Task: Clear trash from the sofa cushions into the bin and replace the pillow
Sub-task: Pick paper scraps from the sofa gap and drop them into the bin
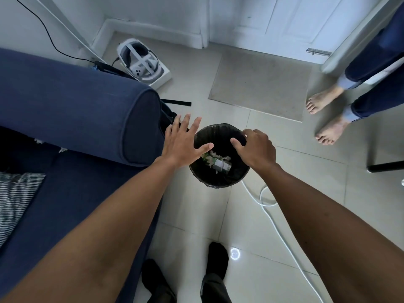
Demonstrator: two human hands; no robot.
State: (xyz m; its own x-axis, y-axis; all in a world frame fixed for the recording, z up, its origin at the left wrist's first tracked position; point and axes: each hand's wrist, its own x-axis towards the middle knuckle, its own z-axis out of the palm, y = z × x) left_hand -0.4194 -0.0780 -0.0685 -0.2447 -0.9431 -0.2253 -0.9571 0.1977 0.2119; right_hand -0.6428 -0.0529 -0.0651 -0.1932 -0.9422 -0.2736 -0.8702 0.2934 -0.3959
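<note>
A round black bin [218, 181] stands on the tiled floor beside the blue sofa's arm [87, 110]. Crumpled paper and a small carton [219, 164] lie at its bottom. My left hand [182, 144] hovers over the bin's left rim, fingers spread, nothing in it. My right hand [254, 148] hangs over the right rim with fingers curled downward and apart, holding nothing I can see. A striped grey-and-white pillow [15, 200] rests on the sofa seat at the far left.
Another person's bare feet [325, 114] stand at the right near a white door [279, 25]. A beige mat [260, 84] lies before it. A white headset box [142, 62] sits behind the sofa. A white cable [275, 219] trails across the floor. My socked feet [216, 256] are below.
</note>
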